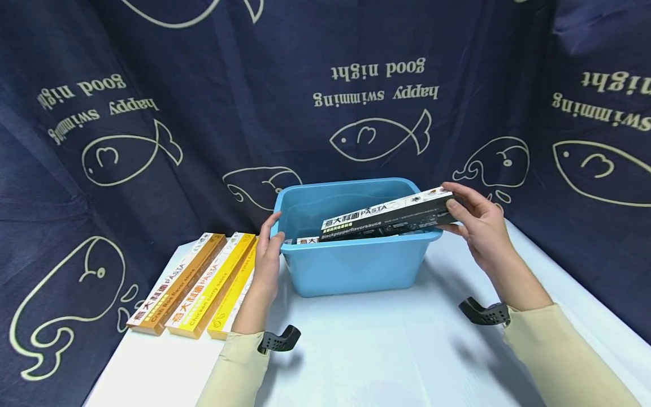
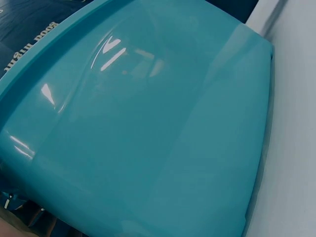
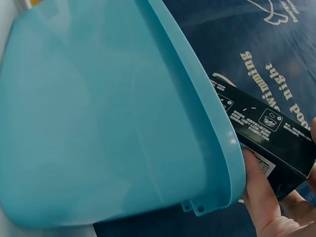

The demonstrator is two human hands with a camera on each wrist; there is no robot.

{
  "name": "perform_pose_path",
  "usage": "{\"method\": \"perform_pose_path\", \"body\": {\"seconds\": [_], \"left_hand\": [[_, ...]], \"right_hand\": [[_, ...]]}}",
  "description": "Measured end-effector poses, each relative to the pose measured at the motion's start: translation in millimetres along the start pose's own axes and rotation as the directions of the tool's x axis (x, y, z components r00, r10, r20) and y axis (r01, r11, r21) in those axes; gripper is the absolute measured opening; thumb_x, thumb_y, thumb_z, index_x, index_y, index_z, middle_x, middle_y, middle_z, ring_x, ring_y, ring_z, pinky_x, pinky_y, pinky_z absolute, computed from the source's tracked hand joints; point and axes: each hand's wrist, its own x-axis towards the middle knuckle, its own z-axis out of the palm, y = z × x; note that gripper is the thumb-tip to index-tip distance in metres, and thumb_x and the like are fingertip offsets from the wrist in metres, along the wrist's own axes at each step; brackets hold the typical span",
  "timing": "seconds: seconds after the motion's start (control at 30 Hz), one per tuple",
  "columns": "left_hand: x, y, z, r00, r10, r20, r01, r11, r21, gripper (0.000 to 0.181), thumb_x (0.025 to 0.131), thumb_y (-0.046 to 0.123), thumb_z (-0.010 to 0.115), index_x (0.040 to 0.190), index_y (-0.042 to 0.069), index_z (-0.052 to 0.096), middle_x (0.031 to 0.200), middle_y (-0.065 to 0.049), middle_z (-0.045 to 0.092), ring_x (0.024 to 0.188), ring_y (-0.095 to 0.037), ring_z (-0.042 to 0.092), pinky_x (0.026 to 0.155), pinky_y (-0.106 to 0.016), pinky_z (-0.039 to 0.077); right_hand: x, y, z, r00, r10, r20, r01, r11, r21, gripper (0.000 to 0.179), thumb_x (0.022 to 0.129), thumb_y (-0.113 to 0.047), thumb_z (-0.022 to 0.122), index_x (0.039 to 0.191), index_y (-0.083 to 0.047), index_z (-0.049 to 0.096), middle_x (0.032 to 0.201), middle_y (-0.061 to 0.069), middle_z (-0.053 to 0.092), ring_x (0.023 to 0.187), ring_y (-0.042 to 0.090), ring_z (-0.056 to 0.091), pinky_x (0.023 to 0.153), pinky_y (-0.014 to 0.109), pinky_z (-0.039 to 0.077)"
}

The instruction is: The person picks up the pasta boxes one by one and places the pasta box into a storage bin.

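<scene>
My left hand (image 1: 267,249) grips the rim of a blue plastic bin (image 1: 356,268) at its near left corner, thumb and fingers on either side. In my right hand (image 1: 480,223) is the right end of a black-and-white pasta box (image 1: 386,217), labelled black pepper flavor sauce. This box slants across the bin, its left end lower and inside, its right end raised over the right rim. Beneath it, part of another pasta box (image 1: 307,241) shows inside the bin. The right wrist view shows fingers (image 3: 261,190) under the black box, close beside the rim.
Left of the bin, a brown crab roe pasta box (image 1: 178,285), a yellow chicken curry box (image 1: 213,288) and another yellow box (image 1: 231,308) lie side by side. Under everything is a white table (image 1: 346,350). A dark blue curtain (image 1: 285,85) with fish drawings hangs behind.
</scene>
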Motion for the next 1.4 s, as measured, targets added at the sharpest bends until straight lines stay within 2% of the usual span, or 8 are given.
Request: {"method": "perform_pose_path", "body": {"seconds": [0.27, 0.5, 0.8, 1.07, 1.27, 1.4], "left_hand": [[-0.8, -0.3, -0.1, 1.0, -0.01, -0.001, 0.01, 1.0, -0.007, 0.051, 0.098, 0.031, 0.039, 0.148, 0.042, 0.037, 0.165, 0.009, 0.023, 0.152, -0.025, 0.02, 0.121, -0.064, 0.016], [-1.4, -0.8, -1.6, 1.0, -0.009, 0.003, 0.009, 1.0, -0.007, 0.051, 0.098, 0.031, 0.038, 0.148, 0.042, 0.037, 0.165, 0.01, 0.023, 0.151, -0.024, 0.021, 0.121, -0.064, 0.017], [-2.7, 0.8, -1.0, 1.0, -0.01, 0.003, 0.01, 1.0, -0.01, 0.051, 0.098, 0.031, 0.038, 0.147, 0.043, 0.037, 0.165, 0.011, 0.023, 0.152, -0.024, 0.02, 0.121, -0.064, 0.016], [-2.4, 1.0, -0.4, 1.0, -0.007, 0.005, 0.007, 1.0, -0.008, 0.051, 0.098, 0.032, 0.038, 0.148, 0.043, 0.036, 0.165, 0.01, 0.023, 0.152, -0.024, 0.021, 0.121, -0.064, 0.016], [-2.1, 0.5, -0.4, 1.0, -0.002, 0.005, 0.002, 1.0, -0.009, 0.05, 0.098, 0.032, 0.038, 0.148, 0.042, 0.036, 0.164, 0.01, 0.024, 0.151, -0.024, 0.022, 0.121, -0.063, 0.017], [-1.7, 0.4, -0.3, 1.0, 0.004, 0.005, -0.004, 1.0, -0.011, 0.05, 0.098, 0.032, 0.038, 0.148, 0.042, 0.037, 0.164, 0.01, 0.024, 0.152, -0.024, 0.022, 0.121, -0.063, 0.017]], "right_hand": [[4.7, -0.9, 8.5, 0.999, 0.028, 0.035, -0.024, 0.992, -0.125, 0.047, 0.098, -0.023, 0.064, 0.142, -0.011, 0.055, 0.131, -0.001, 0.055, 0.108, 0.01, 0.058, 0.076, 0.02, 0.06], [9.2, -3.9, 14.6, 0.996, 0.054, 0.072, -0.028, 0.947, -0.32, 0.049, 0.101, -0.032, 0.058, 0.144, -0.011, 0.051, 0.139, 0.007, 0.052, 0.108, 0.007, 0.058, 0.079, 0.017, 0.058], [18.0, -5.5, 20.1, 0.989, 0.101, 0.106, -0.053, 0.92, -0.387, 0.05, 0.101, -0.035, 0.058, 0.144, -0.01, 0.05, 0.133, 0.0, 0.055, 0.105, 0.006, 0.059, 0.079, 0.018, 0.058], [22.2, -7.0, 21.3, 0.978, 0.149, 0.148, -0.071, 0.897, -0.435, 0.049, 0.102, -0.036, 0.056, 0.144, -0.012, 0.051, 0.136, 0.006, 0.053, 0.105, 0.008, 0.059, 0.08, 0.02, 0.056], [25.0, -7.7, 23.3, 0.968, 0.173, 0.181, -0.073, 0.886, -0.458, 0.048, 0.102, -0.035, 0.056, 0.144, -0.013, 0.051, 0.136, 0.004, 0.054, 0.104, 0.007, 0.06, 0.082, 0.021, 0.056], [27.4, -6.6, 22.6, 0.964, 0.18, 0.195, -0.07, 0.881, -0.469, 0.046, 0.102, -0.033, 0.057, 0.143, -0.014, 0.052, 0.14, 0.006, 0.054, 0.105, 0.007, 0.062, 0.086, 0.026, 0.055]]}}
